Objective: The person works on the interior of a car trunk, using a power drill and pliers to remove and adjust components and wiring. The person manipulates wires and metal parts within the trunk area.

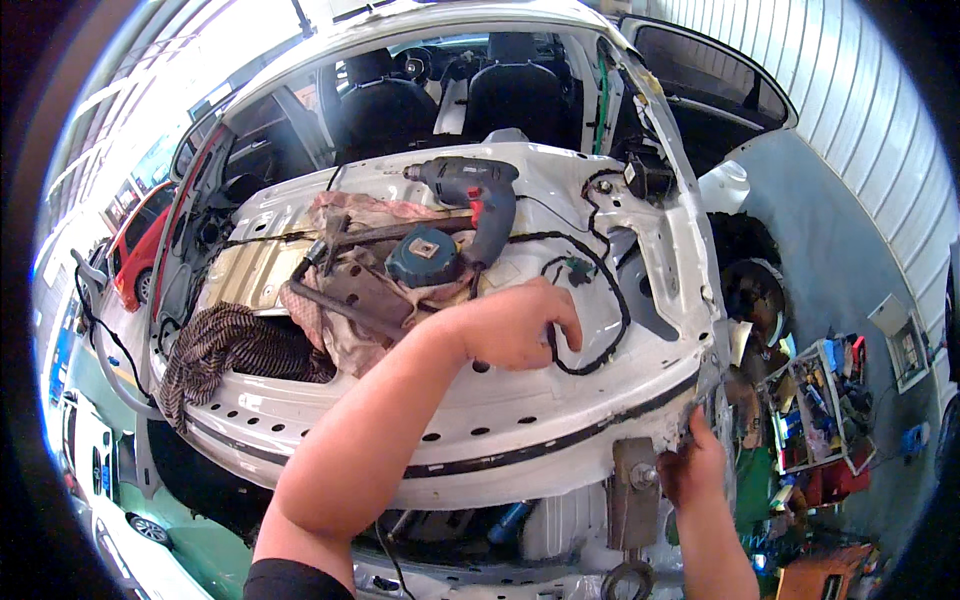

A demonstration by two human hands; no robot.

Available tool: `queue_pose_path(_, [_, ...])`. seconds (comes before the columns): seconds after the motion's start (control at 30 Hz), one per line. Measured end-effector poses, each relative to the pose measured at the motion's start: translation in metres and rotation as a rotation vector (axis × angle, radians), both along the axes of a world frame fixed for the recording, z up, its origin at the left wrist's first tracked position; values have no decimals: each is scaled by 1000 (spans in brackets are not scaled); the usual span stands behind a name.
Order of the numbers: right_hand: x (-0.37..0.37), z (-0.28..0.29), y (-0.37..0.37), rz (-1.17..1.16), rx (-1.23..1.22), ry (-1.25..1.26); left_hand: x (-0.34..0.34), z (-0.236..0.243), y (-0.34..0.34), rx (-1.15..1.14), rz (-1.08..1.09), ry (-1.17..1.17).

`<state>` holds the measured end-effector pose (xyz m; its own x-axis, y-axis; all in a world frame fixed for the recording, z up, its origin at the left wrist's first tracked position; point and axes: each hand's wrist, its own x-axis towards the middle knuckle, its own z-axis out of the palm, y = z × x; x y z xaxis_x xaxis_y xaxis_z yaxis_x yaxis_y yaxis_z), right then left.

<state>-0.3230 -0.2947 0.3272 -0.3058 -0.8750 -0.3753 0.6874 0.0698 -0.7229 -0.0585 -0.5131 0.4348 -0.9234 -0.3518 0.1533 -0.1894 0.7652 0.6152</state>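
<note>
Saw the left hand bent over the car, with the cable looped just to its right, long axis forward; could not tell that grip clamped from apart. Found the plate upright, just left of the right hand, the nearer one; hold too hidden to tell.
</note>
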Motion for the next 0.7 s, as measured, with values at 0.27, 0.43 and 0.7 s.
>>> queue_pose_path(0.27, [6, 13, 2, -5, 90, 33, 2, -4, 5, -138, 103, -67])
queue_pose_path(0.43, [8, 20, 1, -8, 97, 42, 4, -1, 9, -161, 141, -57])
queue_pose_path(0.7, [9, 15, 7, 1, 80, 122, 5, -4, 8, -135, 165, -30])
